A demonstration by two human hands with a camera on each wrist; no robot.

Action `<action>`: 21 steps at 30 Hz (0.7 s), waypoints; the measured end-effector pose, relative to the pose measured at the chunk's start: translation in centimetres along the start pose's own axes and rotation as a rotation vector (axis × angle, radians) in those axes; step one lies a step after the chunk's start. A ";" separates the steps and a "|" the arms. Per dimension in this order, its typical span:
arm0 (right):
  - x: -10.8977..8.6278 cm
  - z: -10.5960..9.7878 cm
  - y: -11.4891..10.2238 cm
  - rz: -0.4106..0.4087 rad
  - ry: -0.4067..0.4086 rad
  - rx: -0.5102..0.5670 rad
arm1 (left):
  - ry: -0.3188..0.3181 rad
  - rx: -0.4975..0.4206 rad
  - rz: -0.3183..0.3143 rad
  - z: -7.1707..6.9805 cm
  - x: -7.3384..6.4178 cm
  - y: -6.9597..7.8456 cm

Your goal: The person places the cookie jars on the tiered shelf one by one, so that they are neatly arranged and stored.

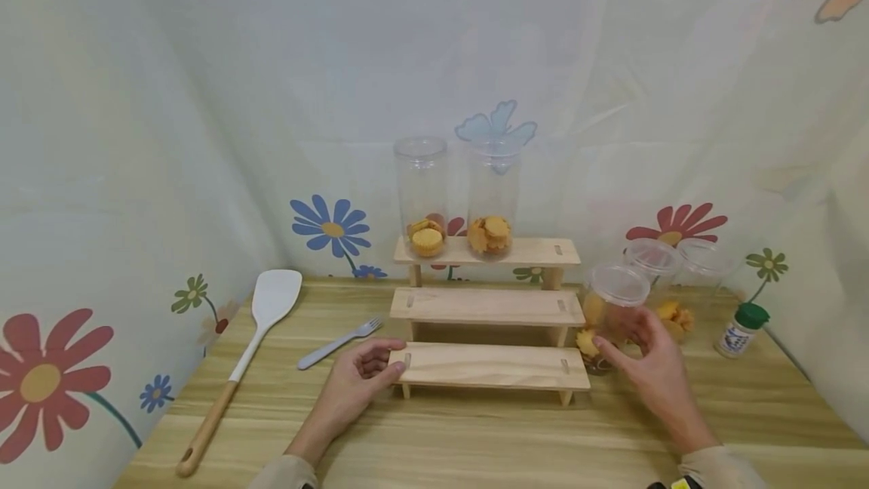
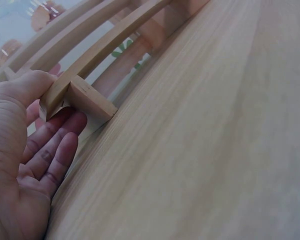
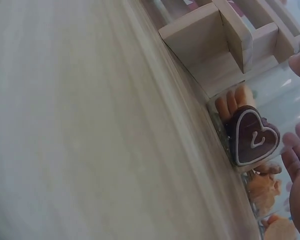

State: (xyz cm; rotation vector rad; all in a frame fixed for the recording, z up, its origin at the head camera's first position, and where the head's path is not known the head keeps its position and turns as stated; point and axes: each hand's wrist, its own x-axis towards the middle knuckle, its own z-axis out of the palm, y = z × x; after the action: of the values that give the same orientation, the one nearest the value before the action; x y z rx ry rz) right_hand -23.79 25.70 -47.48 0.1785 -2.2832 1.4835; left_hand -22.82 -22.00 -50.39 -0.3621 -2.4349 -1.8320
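A three-step wooden display stand (image 1: 489, 364) sits mid-table. My left hand (image 1: 356, 379) grips the left end of its lowest step, thumb on top and fingers bent around the end. To the stand's right, my right hand (image 1: 655, 368) holds a clear lidded jar (image 1: 619, 285) between thumb and fingers. The jar stands upright on the table. Inside it are a heart-shaped chocolate biscuit (image 3: 255, 137) with white piping and some yellow pieces. Two clear jars stand on the top step: the left jar (image 1: 421, 179) and the right jar (image 1: 494, 183), both with biscuits low inside.
Behind the held jar stand two more clear jars, a nearer jar (image 1: 653, 259) and a farther jar (image 1: 702, 259). A green-capped shaker (image 1: 742, 330) is at far right. On the left lie a white spatula (image 1: 251, 349) with a wooden handle and a pale fork (image 1: 339, 343). Flowered cloth (image 1: 204, 96) encloses the table.
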 end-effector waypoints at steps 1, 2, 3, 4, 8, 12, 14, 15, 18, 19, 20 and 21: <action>0.0 0.0 0.0 -0.004 0.000 0.008 | 0.001 0.001 0.000 0.0 0.0 0.0; 0.0 0.0 0.0 -0.004 -0.001 0.012 | 0.002 0.002 0.001 0.0 0.0 0.0; 0.0 0.0 0.1 -0.007 -0.004 0.012 | 0.002 0.001 0.001 0.0 0.0 0.0; -0.1 0.0 0.2 -0.004 -0.010 0.017 | 0.002 0.000 0.001 0.0 0.0 0.0; -0.2 -0.1 0.5 0.020 -0.041 0.020 | 0.000 -0.002 -0.003 0.0 -0.1 0.0; -0.3 -0.1 0.8 0.026 -0.059 0.021 | 0.000 0.004 -0.008 0.0 -0.1 0.1; -0.2 -0.1 0.9 0.020 -0.060 0.025 | 0.002 0.005 -0.007 0.0 -0.1 0.1; -0.2 -0.1 0.9 0.014 -0.059 0.026 | 0.003 0.004 -0.005 0.0 -0.1 0.1; -0.2 -0.1 1.1 -0.003 -0.052 0.022 | 0.002 0.001 -0.001 0.0 -0.1 0.1; -0.1 -0.1 1.1 -0.008 -0.050 0.021 | 0.001 0.000 0.000 0.0 -0.1 0.1; -0.1 -0.1 1.1 -0.012 -0.047 0.022 | 0.000 0.000 0.000 0.0 -0.1 0.1; -0.2 -0.1 1.1 -0.017 -0.043 0.022 | -0.001 -0.001 -0.001 0.0 0.0 0.0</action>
State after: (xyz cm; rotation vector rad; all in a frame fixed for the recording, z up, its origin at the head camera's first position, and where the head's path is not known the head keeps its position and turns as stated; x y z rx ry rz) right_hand -23.99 26.22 -48.47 0.2370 -2.2940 1.5106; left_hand -22.76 -21.99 -50.36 -0.3623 -2.4350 -1.8340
